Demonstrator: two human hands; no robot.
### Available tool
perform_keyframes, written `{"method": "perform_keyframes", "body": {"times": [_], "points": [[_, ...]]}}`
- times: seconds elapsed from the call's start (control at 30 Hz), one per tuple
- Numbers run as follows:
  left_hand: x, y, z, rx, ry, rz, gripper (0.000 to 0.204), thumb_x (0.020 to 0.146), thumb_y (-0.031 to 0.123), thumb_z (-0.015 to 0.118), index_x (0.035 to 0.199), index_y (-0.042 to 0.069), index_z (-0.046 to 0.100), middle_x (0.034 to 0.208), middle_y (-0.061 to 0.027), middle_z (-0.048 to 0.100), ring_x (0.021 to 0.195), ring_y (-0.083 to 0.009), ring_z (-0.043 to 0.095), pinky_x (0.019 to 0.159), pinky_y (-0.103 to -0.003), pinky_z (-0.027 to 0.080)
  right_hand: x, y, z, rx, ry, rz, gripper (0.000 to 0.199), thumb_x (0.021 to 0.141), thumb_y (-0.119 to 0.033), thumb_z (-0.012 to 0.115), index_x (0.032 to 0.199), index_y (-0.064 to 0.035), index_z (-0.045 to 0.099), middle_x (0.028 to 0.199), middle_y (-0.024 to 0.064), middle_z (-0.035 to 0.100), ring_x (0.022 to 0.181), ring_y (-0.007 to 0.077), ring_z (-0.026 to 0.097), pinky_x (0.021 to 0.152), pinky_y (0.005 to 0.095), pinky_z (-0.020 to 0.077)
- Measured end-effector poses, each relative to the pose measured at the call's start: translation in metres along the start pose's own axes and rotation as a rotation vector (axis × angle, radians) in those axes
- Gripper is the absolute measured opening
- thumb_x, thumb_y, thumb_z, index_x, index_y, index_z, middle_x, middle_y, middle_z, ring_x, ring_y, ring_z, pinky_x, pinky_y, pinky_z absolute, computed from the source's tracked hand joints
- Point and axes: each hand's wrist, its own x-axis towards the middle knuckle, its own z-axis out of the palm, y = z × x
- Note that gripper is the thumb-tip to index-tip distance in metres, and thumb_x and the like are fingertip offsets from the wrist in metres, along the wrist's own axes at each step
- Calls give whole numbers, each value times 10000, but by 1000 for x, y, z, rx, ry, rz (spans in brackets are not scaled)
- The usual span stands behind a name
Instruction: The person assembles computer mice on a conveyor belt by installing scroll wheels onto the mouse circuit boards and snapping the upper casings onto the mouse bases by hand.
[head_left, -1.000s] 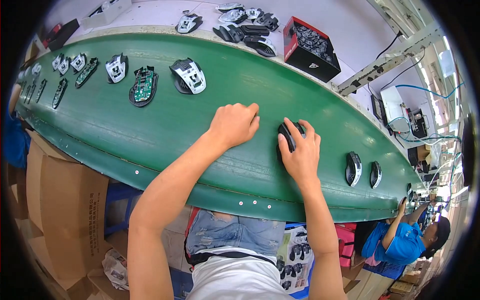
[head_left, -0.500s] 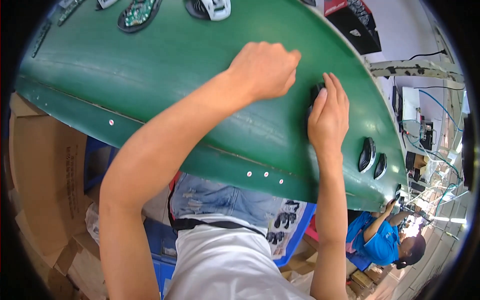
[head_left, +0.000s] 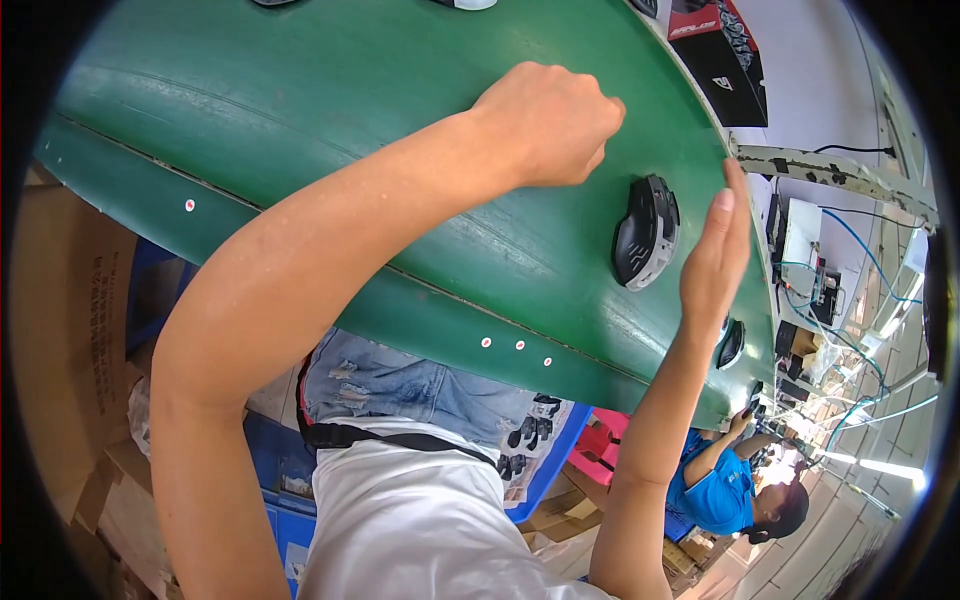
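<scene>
On the green table (head_left: 440,300) lies a black and grey computer mouse (head_left: 646,235), or its housing, with nothing gripping it. My right hand (head_left: 715,265) is just to its right, apart from it, open with the fingers stretched out together. Farther left, above the tabletop, my left hand (head_left: 552,125) is curled into a fist with its back showing. The fist hides whatever it may hold. Another dark mouse (head_left: 732,344) lies past my right wrist, partly covered by it.
At the far right edge stands a black and red box (head_left: 725,60). A co-worker in a blue shirt (head_left: 722,487) works along the table on the right. Blue crates (head_left: 548,470) and a cardboard box (head_left: 75,330) stand below the near edge.
My right hand has come off the mouse and moved right, leaving it on the table. The left fist stays closed, slightly farther right. The whole view has shifted.
</scene>
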Motion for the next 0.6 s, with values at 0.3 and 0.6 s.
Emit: {"method": "perform_keyframes", "body": {"times": [0.3, 0.6], "points": [[3, 2, 2, 33, 3, 6, 176, 833, 197, 654, 805, 24, 644, 643, -181, 648, 620, -380, 663, 555, -473, 543, -11, 13, 39, -205, -110, -84, 404, 1037, -245, 401, 1282, -6, 616, 1363, 260, 550, 1280, 411, 506, 1083, 473, 382], [0, 4, 4, 45, 5, 55, 180, 846, 215, 640, 823, 36, 647, 661, -185, 656, 632, -388, 670, 571, -489, 549, -12, 30, 30, 686, -28, 242, 385, 1019, -215, 464, 1254, 33, 642, 1234, 147, 666, 1175, 219, 588, 1062, 340, 402]]}}
